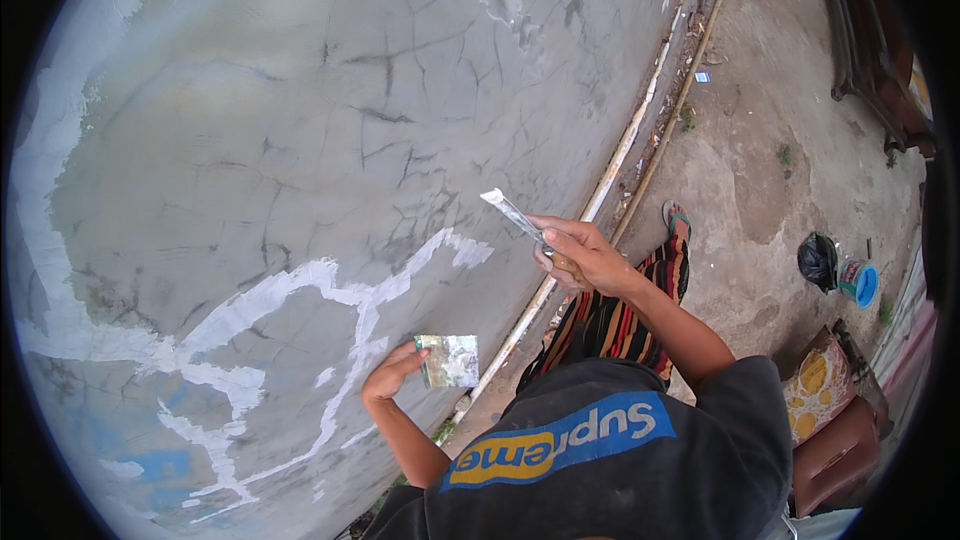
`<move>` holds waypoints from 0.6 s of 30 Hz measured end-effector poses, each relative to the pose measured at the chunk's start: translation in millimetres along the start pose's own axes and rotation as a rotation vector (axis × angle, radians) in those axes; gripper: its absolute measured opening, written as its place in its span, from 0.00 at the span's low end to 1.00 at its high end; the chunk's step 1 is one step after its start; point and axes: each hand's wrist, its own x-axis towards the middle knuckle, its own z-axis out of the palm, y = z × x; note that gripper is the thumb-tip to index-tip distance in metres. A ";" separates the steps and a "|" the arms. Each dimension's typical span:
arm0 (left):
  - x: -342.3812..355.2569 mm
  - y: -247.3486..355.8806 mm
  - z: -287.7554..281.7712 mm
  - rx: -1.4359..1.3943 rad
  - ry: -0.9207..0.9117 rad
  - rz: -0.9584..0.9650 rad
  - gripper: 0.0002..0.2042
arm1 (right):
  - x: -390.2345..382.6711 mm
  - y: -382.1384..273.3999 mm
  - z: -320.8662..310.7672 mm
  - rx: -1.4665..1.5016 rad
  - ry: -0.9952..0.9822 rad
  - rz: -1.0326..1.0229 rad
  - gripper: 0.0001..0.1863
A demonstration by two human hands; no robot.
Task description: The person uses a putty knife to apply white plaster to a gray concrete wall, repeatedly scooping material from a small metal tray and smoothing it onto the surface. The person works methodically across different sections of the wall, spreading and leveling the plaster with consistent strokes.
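Observation:
My right hand (588, 258) is closed around the handle of a putty knife (517, 215). White paste sits on the tip of its blade, which points toward the wall and stands apart from it. Lower down, my left hand (392, 374) grips a flat square board (452, 361) by its edge; whitish smears cover its face. Grey plaster with many dark cracks makes up the wall (300, 140) before me. Branching white filler strips (290, 285) run over its lower left part, left of both hands.
Along the wall's foot run a pale pipe (610, 175) and a thin tan pole (690, 90). On the concrete floor (770, 170) stand a black plastic bag (817, 258) and a bucket with a blue inside (864, 285). A brown seat (835, 440) with a patterned cushion is at the right.

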 end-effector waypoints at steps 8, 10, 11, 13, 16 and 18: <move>-0.8 -5.3 0.2 -0.014 -0.018 0.027 0.19 | 70.5 -48.1 14.5 -1.086 0.421 -1.020 0.29; 0.4 -6.1 -1.2 -0.009 -0.023 0.021 0.18 | 86.5 -49.9 5.0 -1.173 0.451 -1.114 0.32; -0.2 -5.2 -1.0 -0.003 -0.022 0.023 0.18 | 92.7 -48.3 -1.5 -1.183 0.435 -1.128 0.33; -0.8 -3.5 1.4 0.006 -0.021 0.027 0.17 | 103.0 -41.7 -16.3 -1.207 0.400 -1.156 0.33; 0.5 -7.7 -1.8 -0.051 -0.087 0.042 0.17 | 117.4 -28.9 -23.0 -1.210 0.389 -1.153 0.34; 1.4 -8.9 -4.1 0.009 -0.069 0.023 0.18 | 108.1 -15.8 -36.1 -1.266 0.411 -1.091 0.32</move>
